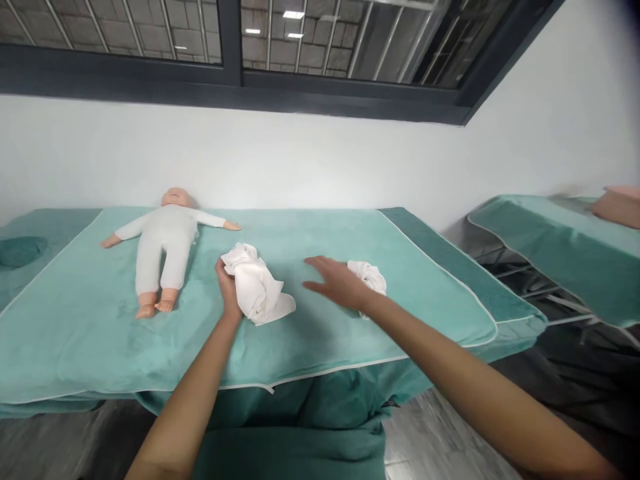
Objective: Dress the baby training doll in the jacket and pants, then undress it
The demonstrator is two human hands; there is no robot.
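Note:
My left hand (230,288) is wrapped round the left side of a bunched white cloth (257,283), which hangs loose at its lower right end. To the right, my right hand (336,280) is held over the bed with its fingers stretched out and apart, holding nothing. Behind that hand and partly hidden by it lies a second crumpled white cloth (373,275). A baby doll (167,233) in a white bodysuit lies on its back to the left of my left hand, arms spread and bare feet toward me.
A green cover (280,233) with white piping lies over the bed, which stands against a white wall (300,160) under a dark-framed window (230,73). On the right is another green-covered bed (560,260) with a pinkish object (620,205) on it. A green stool or chair seat (295,453) stands in front.

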